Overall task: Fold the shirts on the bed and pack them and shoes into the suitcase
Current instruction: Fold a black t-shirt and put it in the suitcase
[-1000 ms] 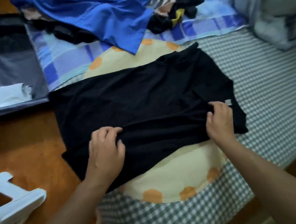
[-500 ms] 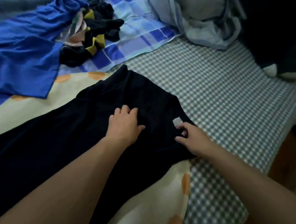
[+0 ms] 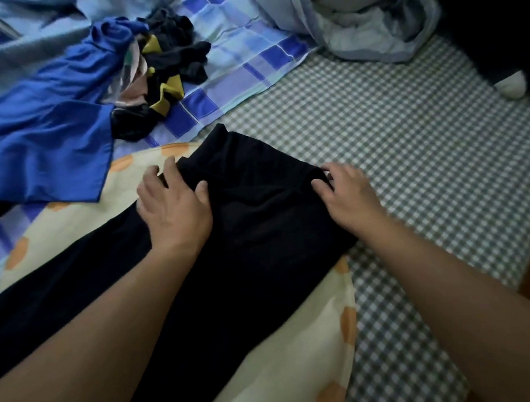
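Shirts are what you are folding, and the black shirt [image 3: 251, 208] under your hands lies stretched across the bed [image 3: 411, 159], its far end on the green checked sheet and most of its length on a cream cloth with orange dots [image 3: 284, 356]. Your left hand [image 3: 174, 207] rests flat on the shirt's left edge, fingers [image 3: 170, 173] spread and nearly straight, pressing rather than gripping, with the thumb lying on the black fabric. Your right hand [image 3: 348, 195] sits at the shirt's right edge; its fingers look curled down onto the hem there, but whether they pinch the cloth or merely press it you cannot tell from this view. The step in hand looks like squaring up the far end before the next fold. To do it well, keep the left palm down as an anchor and draw the right edge taut, so the ridge of fabric between your hands lies flat. Smooth outward from the middle, not toward it, or you will trap creases. Line up both long edges before you fold, since thin dark cloth hides a crooked edge in this dim light. Still waiting near the top left are a blue shirt [image 3: 39, 138] and a heap of black and yellow garments [image 3: 166, 69]. Neither the suitcase nor the shoes are in view, so packing is some way off.
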`<action>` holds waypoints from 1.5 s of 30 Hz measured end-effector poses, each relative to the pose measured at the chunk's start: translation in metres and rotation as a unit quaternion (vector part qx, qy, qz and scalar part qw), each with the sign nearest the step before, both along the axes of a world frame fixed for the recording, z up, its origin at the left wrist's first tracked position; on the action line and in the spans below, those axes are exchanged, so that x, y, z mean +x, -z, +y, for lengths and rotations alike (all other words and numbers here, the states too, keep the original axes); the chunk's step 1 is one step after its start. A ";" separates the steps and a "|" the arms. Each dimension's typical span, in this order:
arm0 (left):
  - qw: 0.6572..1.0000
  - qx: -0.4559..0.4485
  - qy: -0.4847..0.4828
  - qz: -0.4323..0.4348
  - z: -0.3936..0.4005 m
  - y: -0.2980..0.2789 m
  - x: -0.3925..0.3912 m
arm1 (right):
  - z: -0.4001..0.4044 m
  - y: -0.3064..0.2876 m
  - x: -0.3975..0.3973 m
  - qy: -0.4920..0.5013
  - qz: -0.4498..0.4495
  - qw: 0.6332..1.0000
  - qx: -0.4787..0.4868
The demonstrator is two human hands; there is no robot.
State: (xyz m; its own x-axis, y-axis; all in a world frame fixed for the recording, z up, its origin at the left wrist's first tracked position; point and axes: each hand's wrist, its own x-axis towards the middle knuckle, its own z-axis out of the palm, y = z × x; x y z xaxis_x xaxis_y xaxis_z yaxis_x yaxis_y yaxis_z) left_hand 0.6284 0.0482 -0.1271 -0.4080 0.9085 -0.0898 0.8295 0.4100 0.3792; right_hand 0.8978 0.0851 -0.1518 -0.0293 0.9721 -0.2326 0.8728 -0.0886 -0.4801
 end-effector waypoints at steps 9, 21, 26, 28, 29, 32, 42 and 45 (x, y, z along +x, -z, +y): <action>0.923 -0.029 0.376 0.072 -0.212 0.037 0.032 | -0.079 0.028 0.054 0.239 0.161 0.951 -0.111; 0.939 -0.040 0.333 0.075 -0.227 0.021 0.021 | -0.045 0.020 0.082 0.261 -0.011 0.965 -0.030; 0.954 -0.134 0.248 0.106 -0.234 0.038 -0.005 | -0.063 0.017 0.055 0.247 -0.106 0.963 -0.019; 0.947 -0.151 0.263 0.110 -0.239 0.049 -0.020 | -0.068 0.017 0.027 0.129 -0.154 0.976 0.080; 0.942 -0.160 0.274 0.113 -0.242 0.054 -0.025 | -0.069 0.021 0.014 0.052 -0.162 0.979 0.114; 0.934 -0.184 0.284 0.112 -0.241 0.059 -0.026 | -0.053 0.027 -0.027 -0.131 -0.140 0.974 0.123; 0.991 -0.056 -0.021 -0.121 -0.055 0.027 -0.020 | 0.055 0.018 -0.118 -0.221 -0.071 0.973 0.014; 0.984 -0.123 -0.045 -0.118 -0.017 0.035 -0.021 | 0.067 0.024 -0.113 -0.072 -0.044 0.996 0.008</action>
State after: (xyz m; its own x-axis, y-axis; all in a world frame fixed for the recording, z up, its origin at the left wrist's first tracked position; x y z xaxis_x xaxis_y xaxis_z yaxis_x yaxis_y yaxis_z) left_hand 0.6071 0.0308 -0.1623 -0.4269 0.8087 -0.4047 0.6864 0.5811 0.4372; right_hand 0.7848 0.1525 -0.1757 -0.1480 0.9629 -0.2258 0.9151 0.0467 -0.4006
